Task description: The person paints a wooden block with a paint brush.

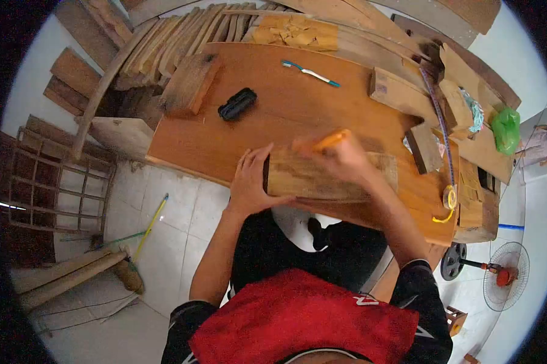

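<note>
A rectangular wooden block (pixel 310 182) lies at the near edge of the brown table (pixel 273 115). My left hand (pixel 250 182) is at the block's left end, fingers spread along that end and thumb across its near edge. Above the block's right half, my right hand (pixel 340 159) is closed on an orange-handled tool (pixel 331 141); the hand is blurred by motion and the tool's working end cannot be made out. A black object (pixel 237 104) lies on the table beyond my left hand, and a toothbrush (pixel 310 73) lies farther back.
Wooden blocks stand at the table's back left (pixel 191 85) and right (pixel 424 148). A tape measure (pixel 449 197) lies extended along the right side. Stacked wood strips (pixel 182 39) are behind the table. A fan (pixel 505 276) stands on the floor at right.
</note>
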`<state>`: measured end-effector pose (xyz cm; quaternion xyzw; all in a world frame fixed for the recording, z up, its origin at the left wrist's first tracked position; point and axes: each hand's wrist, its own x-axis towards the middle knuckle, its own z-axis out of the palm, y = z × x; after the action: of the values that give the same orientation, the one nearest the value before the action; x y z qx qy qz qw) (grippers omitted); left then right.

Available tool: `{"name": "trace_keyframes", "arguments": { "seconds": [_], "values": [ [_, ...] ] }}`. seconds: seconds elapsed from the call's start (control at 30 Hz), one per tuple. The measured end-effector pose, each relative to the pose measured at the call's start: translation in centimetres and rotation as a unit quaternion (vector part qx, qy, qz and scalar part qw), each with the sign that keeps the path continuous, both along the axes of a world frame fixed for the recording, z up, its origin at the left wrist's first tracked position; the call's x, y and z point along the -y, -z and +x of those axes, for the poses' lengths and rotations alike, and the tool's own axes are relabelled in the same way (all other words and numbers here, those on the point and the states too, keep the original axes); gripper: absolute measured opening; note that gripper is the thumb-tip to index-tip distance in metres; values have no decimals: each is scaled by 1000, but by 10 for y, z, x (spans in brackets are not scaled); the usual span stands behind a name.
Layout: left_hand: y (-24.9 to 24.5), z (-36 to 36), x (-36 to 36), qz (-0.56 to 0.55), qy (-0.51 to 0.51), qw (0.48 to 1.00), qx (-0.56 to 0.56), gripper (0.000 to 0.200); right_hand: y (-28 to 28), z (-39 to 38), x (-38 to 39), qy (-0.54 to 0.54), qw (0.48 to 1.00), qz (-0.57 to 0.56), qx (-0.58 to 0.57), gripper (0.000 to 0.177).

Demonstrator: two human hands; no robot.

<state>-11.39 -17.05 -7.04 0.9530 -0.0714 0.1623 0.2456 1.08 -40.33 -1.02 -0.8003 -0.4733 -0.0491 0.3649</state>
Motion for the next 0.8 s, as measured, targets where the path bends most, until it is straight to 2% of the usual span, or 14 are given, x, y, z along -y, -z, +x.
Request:
{"name": "trace_keyframes", "arguments": {
  "seconds": [0.03,0.07,0.13,0.23,0.27,0.33,0.4,0.43,0.5,0.57,0.6,0.7,0.8],
  "values": [
    [-1,5,-1,-3,8,1000,6,118,-2,8,-6,-89,995,-31,-16,25],
    [-1,5,-1,-7,16,1000,6,117,-1,18,-10,-100,986,-133,-27,24],
    [1,1,-2,-9,26,1000,0,117,-16,47,-22,-15,987,-53,153,25],
    [4,5,-5,-12,30,999,-1,120,-25,47,-24,-52,990,-38,128,26],
    [7,4,-6,-22,24,999,-1,121,-20,37,-22,-94,993,-69,19,27],
    [8,1,-5,-30,18,999,2,124,-15,33,-22,-68,986,-138,-59,28],
    [6,1,-4,-27,14,999,10,126,-14,38,-22,60,976,-209,8,28],
    [7,3,-4,-28,19,999,16,126,-13,37,-24,9,992,-121,35,29],
    [10,1,-5,-27,19,999,21,127,-8,27,-30,-105,990,58,78,30],
    [4,-3,-4,-18,12,1000,-8,126,-7,26,-16,-101,987,-112,-58,26],
    [1,0,-3,-17,2,1000,-17,125,-11,31,-10,-104,967,-202,-117,24],
    [14,-1,-3,4,-12,1000,8,122,-39,36,-2,65,971,-228,30,25],
    [18,-3,-1,-11,-11,1000,-8,121,-29,17,8,-199,970,-110,-84,25]
  ]
}}
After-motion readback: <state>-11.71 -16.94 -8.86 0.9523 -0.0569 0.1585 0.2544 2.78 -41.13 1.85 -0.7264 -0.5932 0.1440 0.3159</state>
